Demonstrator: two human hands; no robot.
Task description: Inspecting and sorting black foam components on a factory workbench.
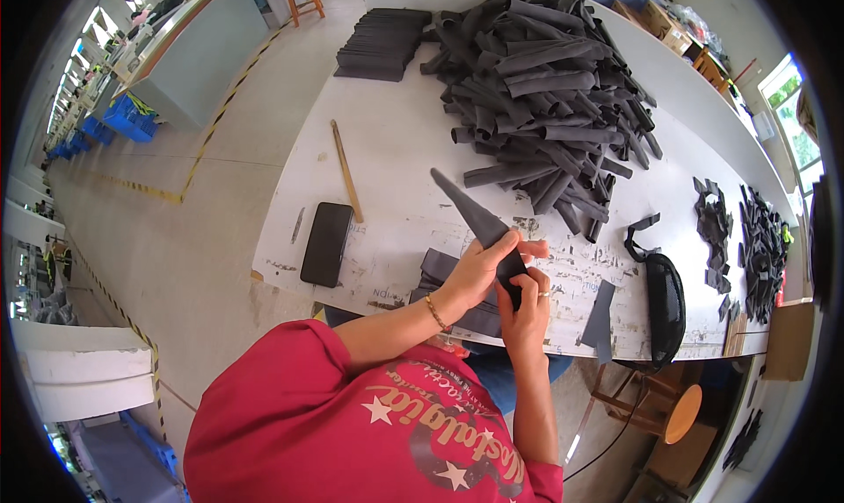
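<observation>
Both my hands are closed on one dark grey fabric strip [472, 211] above the front edge of the white table [400, 164]. My left hand [476, 273] pinches it near the middle, and its free end points up and to the left. Lower down, my right hand [526, 314] grips the near end between thumb and fingers; that end is partly hidden. Beneath my hands lie flat dark fabric pieces [436, 269], half covered by my left wrist. A large heap of rolled dark fabric strips [549, 81] lies beyond my hands.
A neat fabric stack [382, 46] sits at the far left. A black phone [326, 244] and a wooden stick [346, 171] lie left of my hands. To the right are a loose fabric piece [600, 317], a black mesh pouch [665, 305] and a wooden stool [682, 413].
</observation>
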